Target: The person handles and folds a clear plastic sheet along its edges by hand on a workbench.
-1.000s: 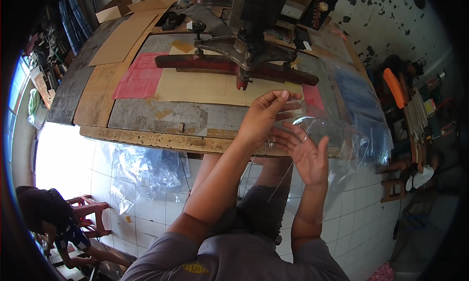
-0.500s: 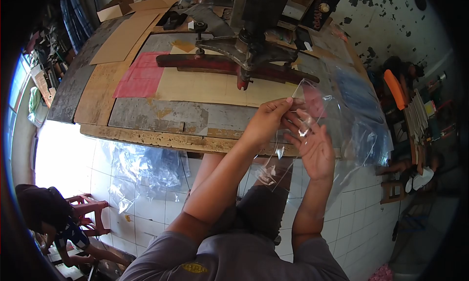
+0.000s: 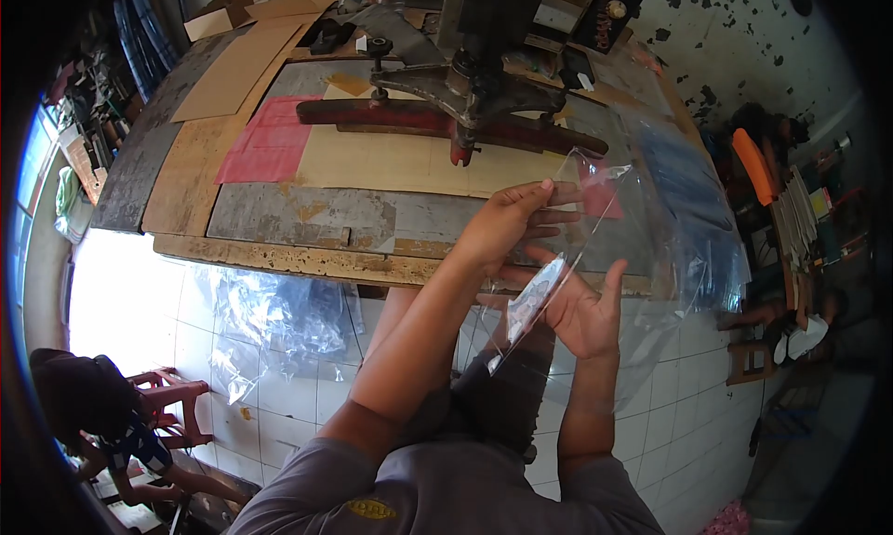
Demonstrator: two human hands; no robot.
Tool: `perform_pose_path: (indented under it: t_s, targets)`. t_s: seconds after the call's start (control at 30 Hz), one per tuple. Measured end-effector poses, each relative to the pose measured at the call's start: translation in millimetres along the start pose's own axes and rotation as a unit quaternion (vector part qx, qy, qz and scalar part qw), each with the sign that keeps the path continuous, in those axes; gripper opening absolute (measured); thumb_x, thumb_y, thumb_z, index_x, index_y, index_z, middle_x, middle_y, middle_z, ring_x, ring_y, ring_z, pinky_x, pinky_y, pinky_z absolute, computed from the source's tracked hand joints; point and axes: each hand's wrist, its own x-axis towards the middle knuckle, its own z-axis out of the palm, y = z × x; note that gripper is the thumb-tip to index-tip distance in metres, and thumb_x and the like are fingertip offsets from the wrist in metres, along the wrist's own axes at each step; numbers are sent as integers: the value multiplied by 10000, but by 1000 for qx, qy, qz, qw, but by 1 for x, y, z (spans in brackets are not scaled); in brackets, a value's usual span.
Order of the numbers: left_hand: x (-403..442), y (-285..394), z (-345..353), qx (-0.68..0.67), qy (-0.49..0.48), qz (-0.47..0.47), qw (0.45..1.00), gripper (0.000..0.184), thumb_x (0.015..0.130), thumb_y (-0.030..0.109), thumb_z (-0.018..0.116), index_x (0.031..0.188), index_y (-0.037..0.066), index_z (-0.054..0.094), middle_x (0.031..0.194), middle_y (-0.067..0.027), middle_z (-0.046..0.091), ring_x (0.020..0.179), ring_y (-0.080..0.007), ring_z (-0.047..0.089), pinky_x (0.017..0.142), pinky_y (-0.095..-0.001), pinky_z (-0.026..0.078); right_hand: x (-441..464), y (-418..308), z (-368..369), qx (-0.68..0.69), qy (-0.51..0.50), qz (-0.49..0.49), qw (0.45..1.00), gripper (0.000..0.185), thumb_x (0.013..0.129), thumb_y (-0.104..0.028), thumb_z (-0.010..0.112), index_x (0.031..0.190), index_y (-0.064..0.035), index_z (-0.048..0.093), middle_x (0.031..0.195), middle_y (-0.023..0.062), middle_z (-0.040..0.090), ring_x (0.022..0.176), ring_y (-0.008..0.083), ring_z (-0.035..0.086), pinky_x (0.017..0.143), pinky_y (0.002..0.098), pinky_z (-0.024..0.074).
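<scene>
A clear plastic sheet (image 3: 642,256) hangs in front of me at the table's front right, with bright glare along a slanting fold. At its left side is my left hand (image 3: 512,223), its fingers stretched out and apart, touching the film. Lower down, my right hand (image 3: 586,319) shows its palm, thumb raised and fingers extended to the left. Part of that hand is seen through the film. Whether the film lies in front of or around the fingers, I cannot tell.
A machine with a dark red bar (image 3: 400,121) stands over a cream sheet (image 3: 391,163) and pink pieces (image 3: 270,144). Blue-tinted plastic (image 3: 684,181) lies on the right. Crumpled clear plastic (image 3: 274,312) hangs below the front edge. Another person (image 3: 84,395) is at lower left.
My left thumb and fingers have spread from a closer pinch. My right hand has lowered slightly and its thumb has come up. The film's glare and fold have shifted.
</scene>
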Motion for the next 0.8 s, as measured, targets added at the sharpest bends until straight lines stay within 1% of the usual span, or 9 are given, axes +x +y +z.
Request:
perform_pose_path:
  t_s: [0.03,0.13,0.23,0.33,0.53,0.63,0.73,0.77,0.8]
  targets:
    - [0,0,1,8,1,-1,1000,483,1115,362,449,1401,-6,576,1441,-148,620,1286,-301,609,1083,-439,451,-1,-1,-3,9,-10,6,1000,1241,852,-941,56,1600,32,245,1511,323,469,1203,363,653,965,448,543]
    - [-1,2,3,2,-6,-2,1000,490,1118,364,440,1419,-3,563,1458,-146,607,1293,-301,599,1099,-446,437,-2,-11,-3,-51,-30,22,998,1219,871,-924,57,1597,37,245,1505,317,473,1241,349,633,1022,471,507]
    - [0,3,4,-4,-9,-2,1000,499,1119,372,434,1423,-3,559,1463,-139,604,1303,-299,589,1109,-442,428,1,-4,9,-48,53,30,997,1189,891,-905,62,1594,35,252,1492,305,486,1289,354,602,1097,494,443]
    - [-1,6,3,7,-6,1,1000,505,1117,383,438,1420,-2,564,1462,-130,607,1308,-295,585,1113,-435,423,4,3,20,11,43,24,999,1163,910,-887,63,1585,36,275,1489,281,495,1296,345,591,1140,490,393]
    - [-1,6,0,22,15,3,1000,508,1109,404,463,1388,3,601,1426,-118,637,1262,-277,615,1108,-422,425,2,18,22,-21,27,36,999,1108,950,-842,56,1557,43,330,1457,244,549,1176,302,642,1049,428,452]
    - [1,2,-1,32,16,11,999,498,1105,405,477,1385,15,611,1403,-107,656,1225,-260,638,1088,-413,437,-4,10,3,-91,-53,50,993,1004,1009,-777,142,1551,43,346,1401,238,599,1156,285,652,1011,408,467]
    - [2,-3,-3,47,42,20,998,478,1104,387,495,1396,25,608,1373,-91,677,1192,-242,655,1072,-407,446,-5,0,-3,-145,66,-80,984,849,1065,-665,260,1548,26,366,1354,231,636,1152,280,658,1022,400,469]
    - [3,-5,-2,52,53,22,997,471,1103,378,501,1401,28,606,1361,-85,684,1181,-237,661,1068,-405,448,-1,-6,-2,-113,57,-162,979,698,1102,-521,342,1565,2,344,1445,252,563,1259,293,609,1072,413,458]
    - [5,-8,-1,67,81,51,993,472,1096,359,522,1416,18,588,1385,-96,666,1202,-240,649,1082,-408,439,2,-10,2,-65,79,-211,972,678,1109,-498,332,1574,-4,327,1479,260,522,1302,303,576,1092,422,448]
